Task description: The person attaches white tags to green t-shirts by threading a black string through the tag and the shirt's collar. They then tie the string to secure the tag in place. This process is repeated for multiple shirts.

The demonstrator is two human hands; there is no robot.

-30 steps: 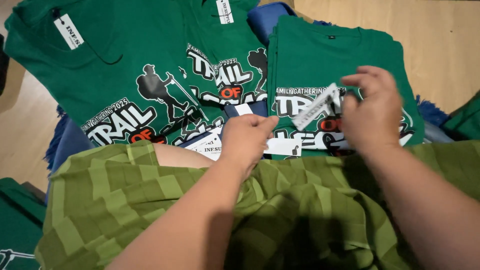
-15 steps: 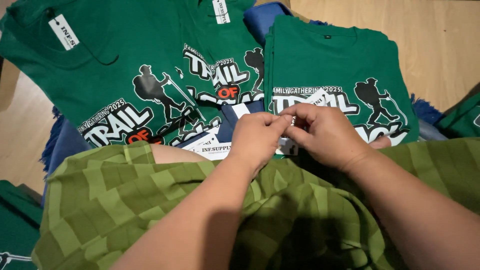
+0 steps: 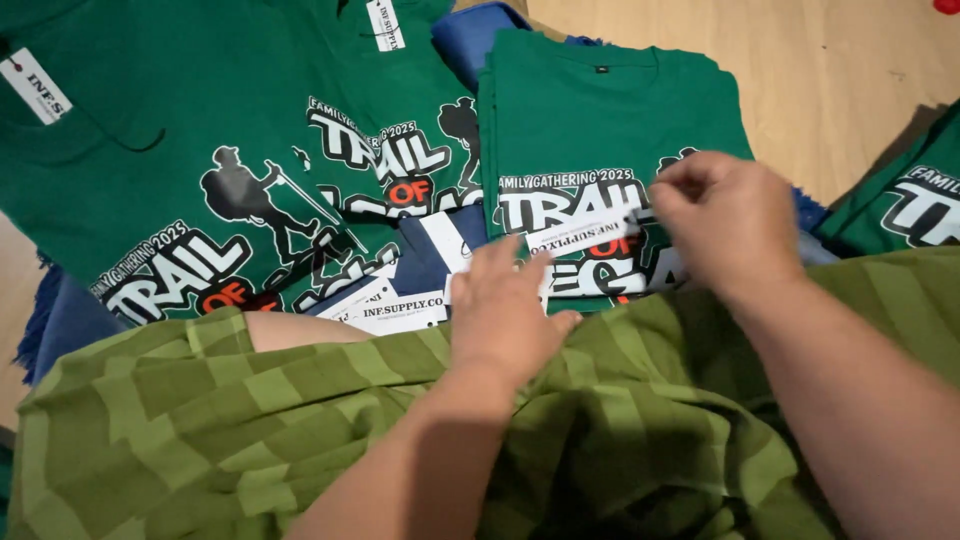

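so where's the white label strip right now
The white label strip is pinched in the right hand, right of centre, just above the folded green shirt.

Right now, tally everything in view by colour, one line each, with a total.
Green printed T-shirts: 3 in view, the spread one, the folded stack's top, one at the right edge.
White tags: 4, one in the right hand, loose ones by the left hand, two on shirts.
Blue cloth: 1.
Total: 8.
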